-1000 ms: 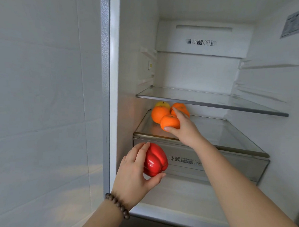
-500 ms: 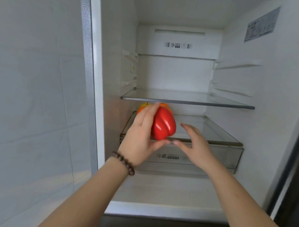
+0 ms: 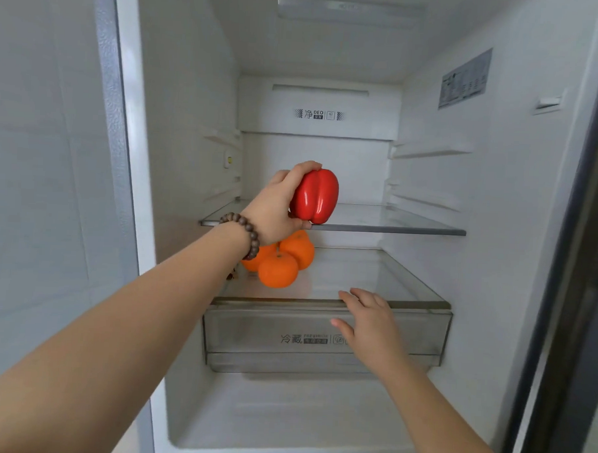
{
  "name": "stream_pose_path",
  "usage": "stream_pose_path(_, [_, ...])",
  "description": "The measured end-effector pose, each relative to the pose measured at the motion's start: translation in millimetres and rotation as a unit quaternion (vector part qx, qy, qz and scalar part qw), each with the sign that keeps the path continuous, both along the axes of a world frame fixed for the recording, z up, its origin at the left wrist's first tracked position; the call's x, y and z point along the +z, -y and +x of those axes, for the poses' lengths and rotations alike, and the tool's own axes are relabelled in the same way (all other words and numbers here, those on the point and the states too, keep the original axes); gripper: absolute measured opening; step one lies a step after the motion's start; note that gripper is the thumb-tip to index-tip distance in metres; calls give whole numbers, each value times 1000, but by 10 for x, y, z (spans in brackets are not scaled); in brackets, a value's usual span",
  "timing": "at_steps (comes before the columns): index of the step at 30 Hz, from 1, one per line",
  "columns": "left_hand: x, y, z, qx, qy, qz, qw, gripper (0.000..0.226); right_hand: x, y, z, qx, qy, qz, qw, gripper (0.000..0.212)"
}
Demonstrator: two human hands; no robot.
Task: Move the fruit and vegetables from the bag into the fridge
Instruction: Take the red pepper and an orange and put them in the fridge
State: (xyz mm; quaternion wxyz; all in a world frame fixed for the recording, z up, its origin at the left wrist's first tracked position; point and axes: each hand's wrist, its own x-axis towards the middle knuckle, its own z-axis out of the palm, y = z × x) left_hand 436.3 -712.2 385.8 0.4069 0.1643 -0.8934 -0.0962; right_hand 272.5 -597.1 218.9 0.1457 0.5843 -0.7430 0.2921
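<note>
Red pepper (image 3: 315, 197) gripped by my left hand (image 3: 277, 206) at glass shelf (image 3: 393, 227) front | oranges (image 3: 278, 269) below shelf | right hand (image 3: 372, 323) spread, holding nothing, lower still

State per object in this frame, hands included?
red pepper: gripped, at front edge of upper glass shelf
left hand: grips the pepper
right hand: open, holds nothing, by the drawer
oranges: resting on lower shelf
drawer: closed
fridge: open
</note>
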Motion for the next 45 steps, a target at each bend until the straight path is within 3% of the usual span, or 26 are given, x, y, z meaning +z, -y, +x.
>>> stream_pose_path(4, [-121,-16,-23,-43,-46,14,998,87,-10,15,-13,-1,-8,-4,1000,52])
stream_pose_path(9, [-83,-122,-67,-66,-131,89,985,45,-38,16,-11,-3,-17,-12,1000,51])
stream_pose_path(15, [270,-33,-386,-19,-136,258,956,82,-6,-16,-33,13,-33,8,999,54])
stream_pose_path(18, [433,126,-646,-12,-102,281,954,67,34,-80,-162,2,-23,13,1000,61])
stream_pose_path(22, [609,406,-1011,-49,-49,335,940,71,49,-145,-402,-42,10,-10,999,105])
stream_pose_path(24, [691,519,-1193,-44,-19,340,939,74,38,-143,-453,-64,0,-19,998,110])
stream_pose_path(29, [763,748,-1676,-34,49,346,936,78,37,-124,-447,-78,7,-28,996,99])
stream_pose_path(32, [733,850,-1962,-40,90,345,933,72,-16,-67,-465,-96,-9,-51,994,82])
stream_pose_path(42, [493,1136,-2374,6,160,288,944,81,-108,-7,-481,-125,-76,-99,984,58])
stream_pose_path(45, [432,1121,-2429,6,145,276,950,73,-130,-2,-477,-128,-81,-133,979,53])
